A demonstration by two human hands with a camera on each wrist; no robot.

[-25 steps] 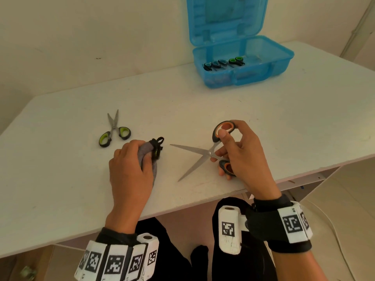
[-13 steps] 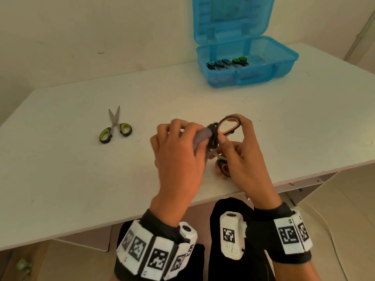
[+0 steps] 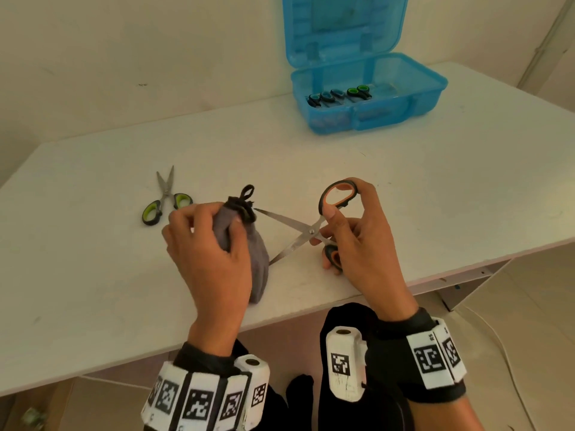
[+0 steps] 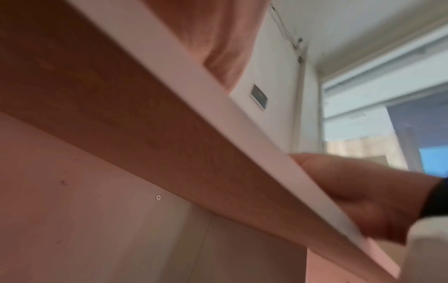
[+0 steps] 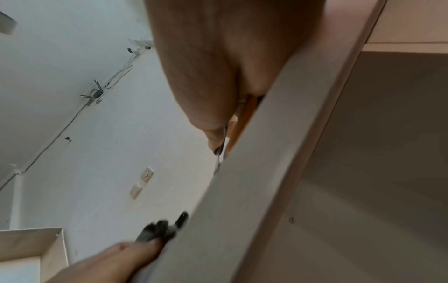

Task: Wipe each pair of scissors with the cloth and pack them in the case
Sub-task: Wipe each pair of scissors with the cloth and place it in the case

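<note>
Left grip: my left hand point(image 3: 214, 253) is curled round the grey cloth point(image 3: 245, 244), bunched at its dark looped end, just at the tip of one blade.
Right grip: my right hand point(image 3: 357, 241) is grasping the orange-handled scissors point(image 3: 311, 231), a finger laid against the upper loop and the lower loop tucked under the fingers; blades spread wide, pointing left toward the cloth.
Scissors' place: held just over the near edge of the white surface point(image 3: 93, 290), between my two hands.
Second pair: green-handled scissors point(image 3: 165, 197) lie flat on the surface left of the cloth, blades slightly parted, untouched.
Case: the blue case point(image 3: 373, 98) stands open at the far side, lid upright, with several scissor handles point(image 3: 339, 94) in a row inside.
Wrist views: both see mostly the surface's underside and edge.
</note>
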